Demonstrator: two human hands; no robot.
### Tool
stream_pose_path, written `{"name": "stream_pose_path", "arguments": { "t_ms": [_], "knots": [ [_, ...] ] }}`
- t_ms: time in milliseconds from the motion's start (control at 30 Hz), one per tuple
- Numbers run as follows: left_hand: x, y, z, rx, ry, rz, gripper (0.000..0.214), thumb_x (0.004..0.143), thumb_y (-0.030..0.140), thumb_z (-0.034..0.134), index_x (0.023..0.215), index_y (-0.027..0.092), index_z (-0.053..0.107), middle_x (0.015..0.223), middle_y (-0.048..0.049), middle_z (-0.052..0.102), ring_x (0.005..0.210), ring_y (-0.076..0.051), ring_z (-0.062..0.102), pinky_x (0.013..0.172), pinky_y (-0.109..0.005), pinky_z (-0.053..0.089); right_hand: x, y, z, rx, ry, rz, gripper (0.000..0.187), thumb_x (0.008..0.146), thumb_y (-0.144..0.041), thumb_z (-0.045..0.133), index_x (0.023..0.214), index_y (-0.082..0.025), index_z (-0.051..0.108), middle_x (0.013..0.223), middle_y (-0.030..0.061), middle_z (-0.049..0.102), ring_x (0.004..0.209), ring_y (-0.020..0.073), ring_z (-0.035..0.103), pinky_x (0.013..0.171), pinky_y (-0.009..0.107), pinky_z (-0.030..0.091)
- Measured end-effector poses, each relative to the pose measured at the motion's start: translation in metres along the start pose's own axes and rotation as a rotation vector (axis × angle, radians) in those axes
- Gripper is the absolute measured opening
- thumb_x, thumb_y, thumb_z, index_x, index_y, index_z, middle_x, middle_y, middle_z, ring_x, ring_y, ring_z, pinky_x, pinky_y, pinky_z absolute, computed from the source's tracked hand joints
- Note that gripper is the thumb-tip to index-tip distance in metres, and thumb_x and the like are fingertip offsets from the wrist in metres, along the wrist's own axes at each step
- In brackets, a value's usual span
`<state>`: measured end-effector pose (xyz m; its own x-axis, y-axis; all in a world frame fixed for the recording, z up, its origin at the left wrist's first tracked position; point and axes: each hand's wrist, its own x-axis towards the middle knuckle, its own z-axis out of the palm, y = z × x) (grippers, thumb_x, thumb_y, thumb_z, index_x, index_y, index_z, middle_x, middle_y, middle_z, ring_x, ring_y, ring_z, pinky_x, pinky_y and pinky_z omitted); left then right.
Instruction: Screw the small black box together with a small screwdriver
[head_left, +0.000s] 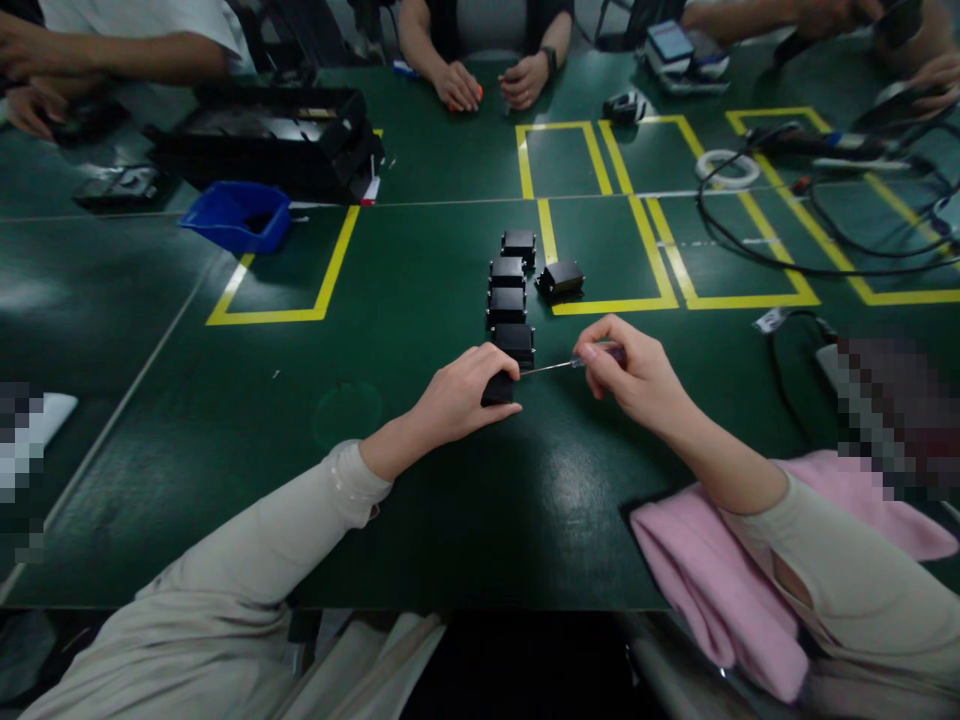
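My left hand (463,393) is closed on a small black box (498,388) that rests on the green table (300,400). My right hand (630,372) pinches a thin screwdriver (570,364) whose metal tip points left and reaches the box. Just beyond the held box, several more black boxes stand in a row (510,290). One further black box (560,279) sits apart to the right of the row, on a yellow tape line.
A blue bin (236,215) and a black tray (270,135) are at the back left. Black cables (787,240) and a white tape roll (727,168) lie at the right. Pink cloth (720,580) lies under my right arm. Other people's hands (491,85) rest at the far edge.
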<state>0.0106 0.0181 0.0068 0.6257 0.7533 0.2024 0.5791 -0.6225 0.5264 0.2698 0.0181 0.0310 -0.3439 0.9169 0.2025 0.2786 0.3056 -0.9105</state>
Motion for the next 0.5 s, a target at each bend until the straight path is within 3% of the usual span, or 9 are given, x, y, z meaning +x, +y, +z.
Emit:
{"name": "stream_pose_path", "arguments": {
  "t_ms": [233,500],
  "knots": [
    [0.0001,-0.0003,0.0001,0.004,-0.001,0.002,0.028,0.090,0.031,0.074,0.108,0.020,0.056,0.114,-0.0071,0.065,0.104,-0.024,0.062,0.091,-0.038,0.051,-0.0006,0.0002,-0.0001,0.010,0.024,-0.031,0.013,0.100,-0.032,0.059,0.102,-0.023,0.051,0.059,-0.0088,0.051,0.047,0.0106,0.051,0.052,0.026,0.039],
    [-0.0001,-0.0006,0.0002,0.006,0.006,0.012,0.029,0.090,0.030,0.075,0.108,0.020,0.055,0.114,-0.0071,0.065,0.103,-0.024,0.061,0.091,-0.039,0.051,-0.0002,-0.0004,-0.0005,-0.014,-0.010,0.003,0.018,0.102,-0.036,0.056,0.092,-0.022,0.053,0.051,-0.0088,0.049,0.042,0.0097,0.046,0.048,0.025,0.033]
  ]
}}
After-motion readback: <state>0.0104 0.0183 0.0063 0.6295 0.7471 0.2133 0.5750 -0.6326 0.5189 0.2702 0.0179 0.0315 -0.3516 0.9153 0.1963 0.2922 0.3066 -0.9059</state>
